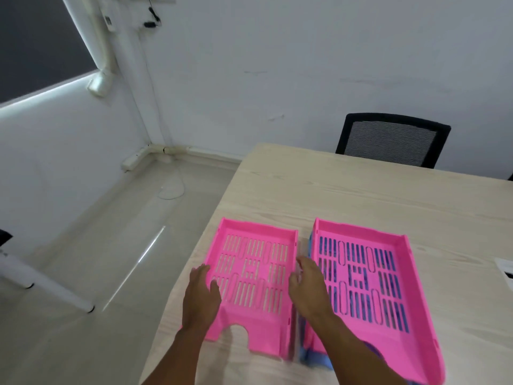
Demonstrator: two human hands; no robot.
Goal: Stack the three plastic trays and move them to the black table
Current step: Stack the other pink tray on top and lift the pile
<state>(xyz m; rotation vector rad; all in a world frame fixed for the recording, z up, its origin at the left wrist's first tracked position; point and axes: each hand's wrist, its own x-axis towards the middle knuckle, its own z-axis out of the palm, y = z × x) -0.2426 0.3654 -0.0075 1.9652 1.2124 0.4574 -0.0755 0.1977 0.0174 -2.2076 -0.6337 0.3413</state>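
Two pink slotted plastic trays lie side by side on the light wooden table (361,190). The left pink tray (258,262) sits alone near the table's left edge. The right pink tray (383,273) rests on top of a blue tray (313,357), which shows through the slots and at the lower left corner. My left hand (201,295) lies over the left tray's left wall, thumb inside. My right hand (308,284) is at that tray's right wall, in the gap between the trays. Whether either hand grips the wall is unclear.
A black mesh office chair (394,140) stands behind the table's far edge. A white paper (505,269) lies at the table's right edge. To the left is shiny tiled floor, with a white table leg (41,284) at far left.
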